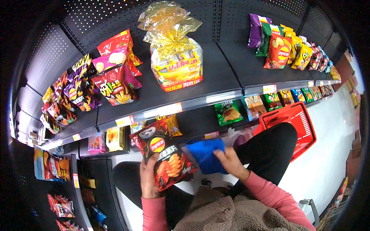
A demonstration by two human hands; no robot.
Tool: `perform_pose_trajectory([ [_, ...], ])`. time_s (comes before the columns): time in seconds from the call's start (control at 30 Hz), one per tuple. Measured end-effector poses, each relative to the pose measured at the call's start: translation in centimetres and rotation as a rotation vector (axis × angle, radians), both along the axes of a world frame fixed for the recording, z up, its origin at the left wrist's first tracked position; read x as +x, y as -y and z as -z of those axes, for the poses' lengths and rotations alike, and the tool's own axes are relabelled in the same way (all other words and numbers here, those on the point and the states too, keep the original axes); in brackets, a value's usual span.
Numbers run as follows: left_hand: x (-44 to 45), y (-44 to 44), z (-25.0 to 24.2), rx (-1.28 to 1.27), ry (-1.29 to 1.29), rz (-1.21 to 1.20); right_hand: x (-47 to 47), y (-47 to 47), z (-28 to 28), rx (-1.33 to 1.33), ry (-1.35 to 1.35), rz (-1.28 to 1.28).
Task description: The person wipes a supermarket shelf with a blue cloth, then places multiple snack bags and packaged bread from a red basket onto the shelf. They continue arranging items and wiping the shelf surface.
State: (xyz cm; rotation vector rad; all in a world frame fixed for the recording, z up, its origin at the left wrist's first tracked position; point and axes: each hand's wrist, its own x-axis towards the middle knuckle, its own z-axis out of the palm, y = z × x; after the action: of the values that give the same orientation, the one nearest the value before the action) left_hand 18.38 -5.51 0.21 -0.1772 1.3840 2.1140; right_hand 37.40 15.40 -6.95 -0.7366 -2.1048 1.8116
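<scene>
My left hand (149, 176) grips a black and red bag of Lay's potato chips (169, 161) by its left side, its printed front facing up. Beside it, my right hand (229, 161) holds a blue cloth (205, 154), bunched between thumb and fingers. The cloth lies close to the right edge of the chip bag; whether they touch I cannot tell. Both hands are over my lap, below the front edge of the shelf. On that shelf stands a clear bag of packaged pies (177, 65) gathered at the top, with a dark red snack bag (115, 85) left of it.
More chip bags stand on the upper shelf at the left (76, 92) and right (278, 52). A green snack bag (228, 112) lies on the lower shelf. A red plastic basket (300, 138) is beside my right knee. Side shelves (75, 173) hold further packets at the lower left.
</scene>
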Motion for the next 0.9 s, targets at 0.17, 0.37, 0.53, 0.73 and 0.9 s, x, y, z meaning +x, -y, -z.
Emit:
perform_pose_trajectory([
  [0.17, 0.0, 1.8, -2.7, -0.016, 0.037, -0.062, -2.7, -4.0, 4.8, -0.607, 0.118, 0.486],
  [0.37, -3.0, 1.6, -5.6, 0.007, -0.249, 0.047, -9.4, -10.8, 10.8, 0.142, 0.324, 0.282],
  [0.53, -5.6, 1.2, -5.6, 0.037, -0.333, 0.020, -14.4, -11.5, 17.5, 0.874, 0.128, 0.335],
  [0.73, -6.5, 2.1, -2.8, 0.138, -0.217, -0.081, -12.2, -8.7, 24.3, 1.099, 0.436, -0.100],
  [0.9, -7.1, 2.7, -2.0, 0.104, -0.135, -0.134, -15.5, -12.1, 26.4, 0.805, 0.500, -0.142],
])
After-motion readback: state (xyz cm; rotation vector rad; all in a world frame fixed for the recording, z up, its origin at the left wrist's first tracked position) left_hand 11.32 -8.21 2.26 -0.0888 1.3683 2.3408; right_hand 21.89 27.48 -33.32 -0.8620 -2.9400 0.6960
